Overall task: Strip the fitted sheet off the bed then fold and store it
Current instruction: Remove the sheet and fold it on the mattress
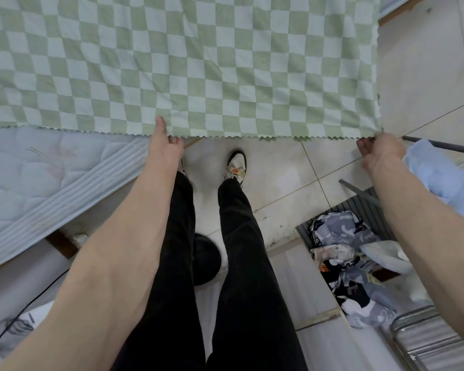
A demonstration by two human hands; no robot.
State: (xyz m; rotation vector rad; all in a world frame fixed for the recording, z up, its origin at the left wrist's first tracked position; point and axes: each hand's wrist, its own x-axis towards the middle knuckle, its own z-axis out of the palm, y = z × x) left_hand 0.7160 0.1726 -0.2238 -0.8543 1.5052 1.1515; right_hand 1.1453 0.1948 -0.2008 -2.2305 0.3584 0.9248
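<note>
Left thumb point(160, 123) flat on top of the checked sheet point(188, 70), curled fingers tucked under its near zigzag hem: a pinch on the hem, left hand point(164, 145) below it, bare forearm running back toward the camera. Right fingertips point(364, 145) bunched and curled at the sheet's near right corner, pinching the corner edge; right hand point(381, 153) just under that corner, knuckles up, forearm trailing to the lower right.

Sheet green-and-white checked, held out taut between the two hands, spread wide and filling the view beyond the hem, a few soft creases across the middle. Left part of sheet lying over the quilted mattress point(38, 183); right part hanging free over the tiled floor point(292, 170).

Below the hem, between the hands: black trousers point(239, 263) and one white sneaker point(236, 163) planted on the tiles. Mattress bare and pale blue below the hem's left stretch, ribbed side panel showing. Dark round object point(206, 259) on the floor behind the legs, kind not clear.

Below the sheet's right corner: light blue cloth point(439, 178) beside the right wrist, then a heap of grey, black and white printed clothing point(354, 269) lower still. Thin black cable point(24, 309) far below the hem's left end.
</note>
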